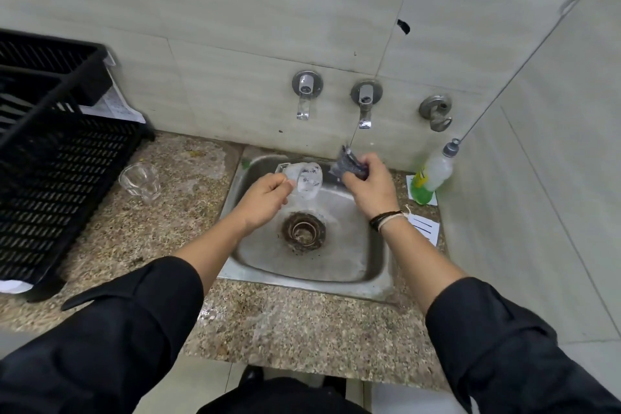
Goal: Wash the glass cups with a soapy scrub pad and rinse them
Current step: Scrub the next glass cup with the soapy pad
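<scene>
Two wall taps [365, 104] above sink [376, 276], spare glass cup [139, 181] beside black rack [64, 158].

Sink [376, 265]: set into the countertop [268, 323], directly ahead of me at 12 o'clock.
Drain [304, 230]: centre of the sink floor.
My left hand [263, 200]: over the sink at 11 o'clock of the drain, gripping a glass cup [307, 180].
My right hand [369, 188]: over the sink at 1 o'clock of the drain, gripping the scrub pad [349, 165] under the middle tap [365, 104].
Left tap [305, 92]: on the wall at 9 o'clock of the middle tap.
Wall fitting [436, 111]: 3 o'clock of the middle tap.
Second glass cup [139, 181]: on the countertop, 9 o'clock of the sink.
Dish rack [57, 158]: on the countertop, 9 o'clock of the second cup.
Soap bottle [433, 175]: on the countertop, 2 o'clock of the sink, against the wall.
</scene>
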The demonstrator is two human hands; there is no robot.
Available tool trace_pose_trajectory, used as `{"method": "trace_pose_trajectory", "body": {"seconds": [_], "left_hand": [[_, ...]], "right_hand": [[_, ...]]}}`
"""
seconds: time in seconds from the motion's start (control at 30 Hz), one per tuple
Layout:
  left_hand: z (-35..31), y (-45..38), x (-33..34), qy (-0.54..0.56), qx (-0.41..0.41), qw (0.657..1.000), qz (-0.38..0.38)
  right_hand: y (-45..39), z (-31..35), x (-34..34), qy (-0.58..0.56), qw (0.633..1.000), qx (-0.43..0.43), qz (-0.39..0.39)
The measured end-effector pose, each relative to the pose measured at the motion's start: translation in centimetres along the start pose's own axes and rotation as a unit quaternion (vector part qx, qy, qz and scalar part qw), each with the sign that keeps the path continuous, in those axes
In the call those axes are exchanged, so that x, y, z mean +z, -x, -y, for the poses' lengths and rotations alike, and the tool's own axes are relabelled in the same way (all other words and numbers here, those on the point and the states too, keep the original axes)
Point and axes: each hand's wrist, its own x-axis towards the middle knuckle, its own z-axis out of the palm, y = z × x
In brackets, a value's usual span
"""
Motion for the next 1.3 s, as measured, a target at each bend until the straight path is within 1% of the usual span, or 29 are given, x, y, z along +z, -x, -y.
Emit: {"method": "trace_pose_trajectory", "body": {"seconds": [0.03,0.1,0.13,0.17,0.23,0.3,0.37,0.43,0.5,0.57,0.6,0.63,0.7,0.73,0.77,0.87,0.9,0.93,1.0,1.07,1.13,1.23,1.3], "left_hand": [[-0.1,0.1,0.2,0.008,0.008,1.000,0.015],[-0.6,0.4,0.7,0.012,0.032,0.999,0.026],[-0.9,0.6,0.8,0.003,0.050,0.999,0.019],[-1.0,0.6,0.8,-0.015,0.067,0.998,0.008],[-1.3,0.6,0.8,-0.060,0.097,0.993,0.002],[-1.7,1.1,1.0,-0.092,0.121,0.988,0.020],[-1.9,1.7,1.5,-0.099,0.117,0.988,0.022],[-1.7,2.1,1.8,-0.071,0.087,0.994,0.004],[-1.5,2.3,1.9,-0.069,0.032,0.997,-0.011],[-1.8,2.4,2.3,-0.088,-0.025,0.996,0.010],[-2.1,2.3,2.8,-0.082,-0.040,0.996,0.023],[-2.2,2.1,3.2,-0.067,-0.050,0.996,0.021],[-2.9,1.7,3.3,-0.047,-0.051,0.996,-0.051],[-3.2,1.5,3.1,-0.045,-0.042,0.995,-0.083],[-3.4,1.3,3.0,-0.052,-0.034,0.994,-0.092],[-4.2,1.2,3.6,-0.091,-0.013,0.993,-0.078],[-4.4,1.2,4.0,-0.097,-0.014,0.992,-0.080],[-4.5,1.1,4.3,-0.098,-0.015,0.991,-0.087],[-4.4,0.9,4.1,-0.108,-0.018,0.989,-0.100],[-3.7,0.6,3.5,-0.121,-0.027,0.986,-0.108],[-3.5,0.7,3.4,-0.132,-0.033,0.986,-0.101],[-3.9,1.2,4.0,-0.124,-0.025,0.989,-0.076],[-3.7,1.0,3.5,-0.106,-0.045,0.989,-0.094]], "right_hand": [[0.1,0.4,-0.1,0.069,0.994,-0.079,0.035],[-0.1,1.1,0.3,0.130,0.961,-0.202,0.137],[-0.5,1.2,0.7,0.151,0.944,-0.233,0.176],[-0.9,1.1,0.9,0.171,0.932,-0.252,0.196],[-1.6,1.0,1.6,0.198,0.930,-0.249,0.183],[-1.4,1.1,2.5,0.199,0.941,-0.222,0.158],[-1.0,1.3,3.2,0.187,0.953,-0.191,0.139],[-0.6,1.3,3.3,0.160,0.969,-0.139,0.130],[-0.3,1.3,3.3,0.116,0.982,-0.083,0.126],[0.2,1.6,3.6,0.086,0.986,-0.058,0.131],[0.4,1.8,3.8,0.085,0.986,-0.059,0.134],[0.7,2.1,3.9,0.094,0.984,-0.071,0.133],[0.9,2.9,3.9,0.155,0.973,-0.136,0.107],[1.1,3.0,3.8,0.193,0.960,-0.179,0.090],[1.4,3.3,3.6,0.226,0.946,-0.217,0.081],[2.1,3.7,3.3,0.309,0.896,-0.308,0.079],[2.0,3.9,3.3,0.335,0.884,-0.316,0.083],[1.7,4.2,3.4,0.348,0.882,-0.305,0.089],[1.6,4.7,3.5,0.354,0.893,-0.257,0.105],[2.7,4.7,3.7,0.345,0.898,-0.252,0.110],[3.3,4.4,3.7,0.335,0.900,-0.250,0.125],[1.9,5.1,3.6,0.326,0.919,-0.186,0.123],[2.1,5.9,4.0,0.317,0.921,-0.187,0.127]]}}
